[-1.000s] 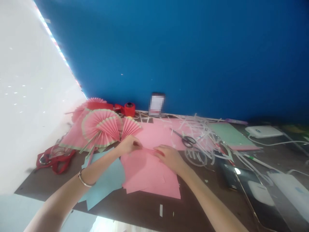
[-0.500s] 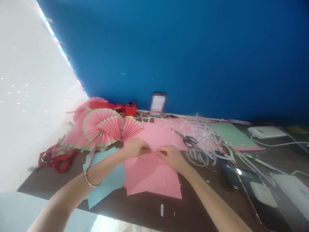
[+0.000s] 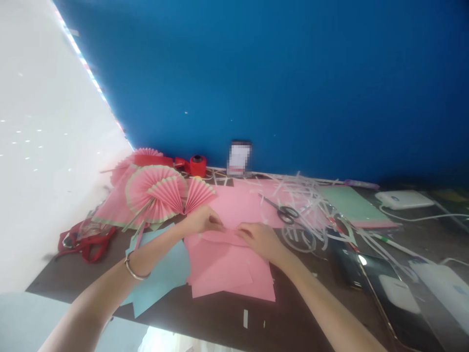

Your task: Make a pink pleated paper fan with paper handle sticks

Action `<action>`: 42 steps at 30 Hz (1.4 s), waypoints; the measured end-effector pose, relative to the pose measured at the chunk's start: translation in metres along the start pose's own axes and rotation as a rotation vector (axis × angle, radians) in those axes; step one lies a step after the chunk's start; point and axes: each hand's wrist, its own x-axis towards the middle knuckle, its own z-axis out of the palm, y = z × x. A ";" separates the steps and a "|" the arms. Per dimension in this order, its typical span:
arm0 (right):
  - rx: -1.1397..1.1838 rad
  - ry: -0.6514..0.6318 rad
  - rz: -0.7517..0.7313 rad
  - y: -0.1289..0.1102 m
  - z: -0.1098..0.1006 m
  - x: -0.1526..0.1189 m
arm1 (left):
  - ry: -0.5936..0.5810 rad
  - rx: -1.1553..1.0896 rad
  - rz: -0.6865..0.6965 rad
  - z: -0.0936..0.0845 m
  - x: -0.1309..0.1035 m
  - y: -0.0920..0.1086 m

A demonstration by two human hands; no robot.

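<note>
Between my two hands is a sheet of pink paper point(image 3: 225, 236), its far edge turned into a narrow fold. My left hand point(image 3: 202, 220) pinches that edge on the left, fingers closed. On the right, the fingers and thumb of my right hand point(image 3: 258, 237) close on the same edge. Under them lies a stack of pink sheets point(image 3: 234, 283). Light blue paper point(image 3: 161, 278) sits beneath my left forearm. Just beyond my left hand are pleated pink paper fans point(image 3: 166, 188) with pale green rims.
Black scissors point(image 3: 287, 213) rest beside a heap of white paper strips point(image 3: 311, 205). Green paper point(image 3: 355, 205), a dark phone point(image 3: 392, 318) and a white device point(image 3: 405, 199) with a cable lie to the right. A red tape roll point(image 3: 198, 167) stands near the blue wall.
My left hand has shifted slightly left along the folded edge, and the fold between my hands shows more. My right hand has barely moved.
</note>
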 end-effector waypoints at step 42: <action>-0.114 0.030 -0.057 0.001 -0.023 -0.006 | -0.094 0.229 0.159 -0.037 -0.016 0.013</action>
